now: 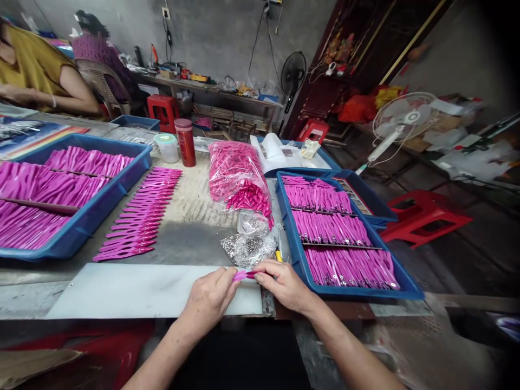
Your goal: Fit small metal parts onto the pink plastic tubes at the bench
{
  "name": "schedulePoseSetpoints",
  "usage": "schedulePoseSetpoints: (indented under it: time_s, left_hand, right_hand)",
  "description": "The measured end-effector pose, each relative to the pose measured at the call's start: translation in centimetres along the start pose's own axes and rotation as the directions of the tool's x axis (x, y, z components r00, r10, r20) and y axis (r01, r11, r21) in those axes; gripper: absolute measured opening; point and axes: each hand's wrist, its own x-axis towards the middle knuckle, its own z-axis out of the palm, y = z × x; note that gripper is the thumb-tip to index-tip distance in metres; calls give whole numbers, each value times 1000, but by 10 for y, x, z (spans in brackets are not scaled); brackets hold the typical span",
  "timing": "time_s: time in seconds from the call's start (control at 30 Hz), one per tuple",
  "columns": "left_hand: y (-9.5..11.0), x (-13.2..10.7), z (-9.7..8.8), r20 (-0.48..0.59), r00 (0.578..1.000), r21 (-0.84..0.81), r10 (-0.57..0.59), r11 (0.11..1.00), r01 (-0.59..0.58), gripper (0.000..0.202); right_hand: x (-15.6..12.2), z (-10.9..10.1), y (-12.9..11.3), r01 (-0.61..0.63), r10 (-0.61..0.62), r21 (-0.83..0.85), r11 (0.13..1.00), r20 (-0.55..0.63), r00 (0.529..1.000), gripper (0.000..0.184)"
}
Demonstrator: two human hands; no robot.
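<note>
My left hand [212,295] is closed on a purple plastic strip [240,275], most of it hidden in the fingers. From the right, my right hand [282,281] pinches a small dark magenta plastic piece [251,274] that meets the strip's end. Both hands are above the right part of a white board [162,290]. Just beyond them lies a clear plastic bag of small silvery parts [249,246]. Farther back, a clear bag of magenta pieces [239,176] lies with its mouth toward me. Left of it, purple strips with darker ends [138,216] lie in a row.
A blue tray [87,230] of purple strips stands at left, another blue tray [284,238] at right. Behind are a red bottle [186,143] and a lidded tub [167,147]. Red stools [424,216] and a white fan [402,119] stand right. Two people sit at back left.
</note>
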Motion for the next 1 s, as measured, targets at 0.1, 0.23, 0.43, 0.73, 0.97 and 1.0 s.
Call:
schedulePoseSetpoints:
  time_s: [0.1, 0.23, 0.43, 0.73, 0.97, 1.0]
  left_hand:
    - [0, -1, 0, 22, 1000, 20, 0, 1000, -1, 17]
    - [1, -2, 0, 32, 999, 53, 12, 998, -14, 19]
    - [2, -2, 1, 53, 998, 88, 28, 996, -33, 19]
    - [4, -4, 2, 56, 997, 129, 47, 990, -54, 20]
    - [5, -1, 3, 60, 997, 107, 51, 993, -58, 20]
    - [6, -1, 3, 64, 997, 100, 53, 993, -59, 20]
  right_hand:
    - [0, 2, 3, -40, 39, 33, 999, 25, 999, 27]
    - [-2, 5, 7, -106, 104, 91, 990, 35, 994, 35]
    - [-4, 8, 11, -196, 184, 185, 963, 82, 980, 37]
    - [-4, 15, 9, -249, 246, 243, 938, 44, 968, 37]
    - [-4, 19, 3, -234, 242, 185, 954, -23, 970, 36]
    - [-4, 19, 2, -229, 237, 160, 960, -28, 971, 36]
